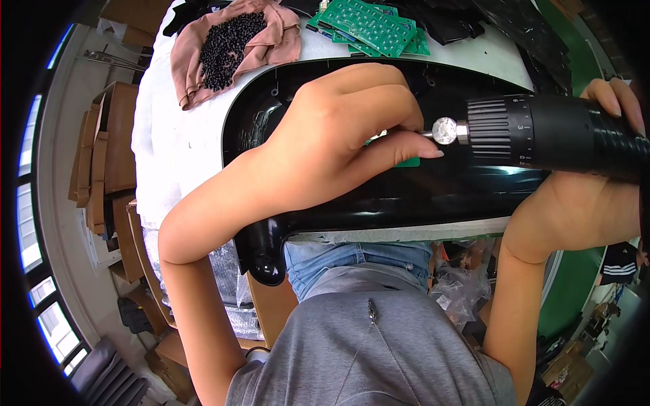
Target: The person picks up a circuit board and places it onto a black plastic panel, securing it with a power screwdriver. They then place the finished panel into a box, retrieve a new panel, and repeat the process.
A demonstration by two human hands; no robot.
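My right hand [579, 206] grips a black electric screwdriver [562, 132] from the right, its body lying level. The screwdriver's silvery chuck and bit [445, 130] point left to my left hand [355, 115]. The left fingers are closed in a pinch at the bit's tip; what sits between them is hidden. Under both hands lies a large black glossy plastic shell [325, 206] with a curved rim and a rounded leg at its lower left. A bit of green circuit board [409, 162] shows beneath my left thumb, mostly covered by the hand.
Many small black parts [230, 47] lie heaped on a pinkish-brown cloth [274, 47] at the far left of the white-covered table [179, 145]. Green circuit boards [369, 27] are stacked at the back. Black plastic sheeting [521, 34] lies far right. Cardboard boxes [115, 135] stand on the left.
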